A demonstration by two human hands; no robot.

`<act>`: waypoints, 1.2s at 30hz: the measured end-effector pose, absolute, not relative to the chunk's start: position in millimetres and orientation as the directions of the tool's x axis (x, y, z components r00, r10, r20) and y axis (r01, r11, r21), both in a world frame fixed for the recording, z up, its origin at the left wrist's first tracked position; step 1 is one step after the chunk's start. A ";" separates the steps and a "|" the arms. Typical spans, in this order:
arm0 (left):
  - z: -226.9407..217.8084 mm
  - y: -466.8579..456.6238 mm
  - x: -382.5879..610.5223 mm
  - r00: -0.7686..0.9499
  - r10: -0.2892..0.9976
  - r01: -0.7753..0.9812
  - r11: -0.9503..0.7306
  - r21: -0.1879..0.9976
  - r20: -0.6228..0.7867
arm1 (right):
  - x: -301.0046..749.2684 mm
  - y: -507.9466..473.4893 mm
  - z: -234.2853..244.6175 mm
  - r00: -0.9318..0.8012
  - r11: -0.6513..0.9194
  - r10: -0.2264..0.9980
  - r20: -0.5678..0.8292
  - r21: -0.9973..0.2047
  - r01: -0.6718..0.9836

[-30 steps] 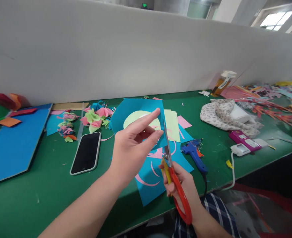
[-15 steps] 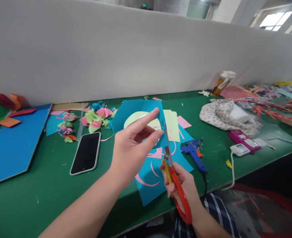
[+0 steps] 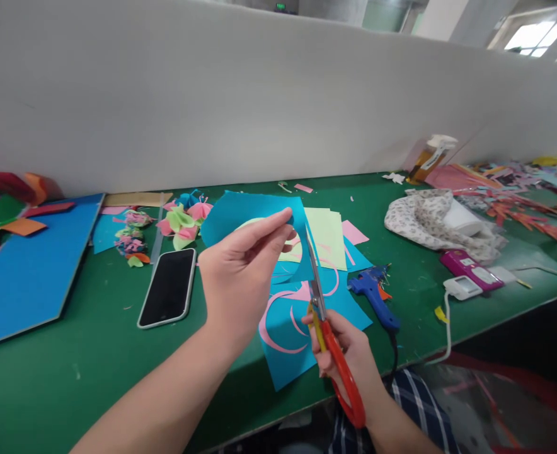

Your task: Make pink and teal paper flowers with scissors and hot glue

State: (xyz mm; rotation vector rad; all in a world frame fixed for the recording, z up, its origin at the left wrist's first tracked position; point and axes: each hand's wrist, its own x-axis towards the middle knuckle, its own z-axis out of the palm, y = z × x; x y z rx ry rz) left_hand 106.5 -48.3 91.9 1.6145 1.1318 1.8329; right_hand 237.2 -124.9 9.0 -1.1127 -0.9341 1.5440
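While my left hand (image 3: 235,277) pinches the blue sheet (image 3: 238,211), which spreads out behind its fingers, my right hand (image 3: 356,353) is clamped on the scissors (image 3: 328,332), blades at the sheet's right edge.

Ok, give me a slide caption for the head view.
Left hand holds blue paper; right hand holds scissors at its edge, above a green table.

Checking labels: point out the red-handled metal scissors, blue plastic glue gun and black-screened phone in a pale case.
Red-handled metal scissors (image 3: 334,348): head view, upper part of the red handle.
Blue plastic glue gun (image 3: 375,299): head view, the grip.
Black-screened phone (image 3: 167,287): head view, middle of the screen.
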 end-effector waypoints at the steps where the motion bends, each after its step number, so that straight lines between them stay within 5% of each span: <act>1: 92.2 -48.5 106.7 -0.222 0.771 0.184 -0.568 0.802 0.597 | 236.7 -125.3 9.2 -0.093 -0.212 0.977 -0.194 -0.942 -0.260; 17: 93.2 -49.9 108.9 -0.255 0.793 0.199 -0.517 0.832 0.554 | 235.1 -127.1 10.5 -0.062 -0.148 0.988 -0.138 -0.968 -0.204; 30: 91.4 -55.1 109.0 -0.212 0.676 0.316 -0.635 0.704 0.705 | 237.7 -124.8 5.8 -0.102 -0.175 0.982 -0.157 -0.963 -0.207; 36: 92.4 -54.8 110.3 -0.216 0.711 0.290 -0.608 0.739 0.669 | 237.5 -125.2 6.3 -0.123 -0.208 0.976 -0.182 -0.947 -0.245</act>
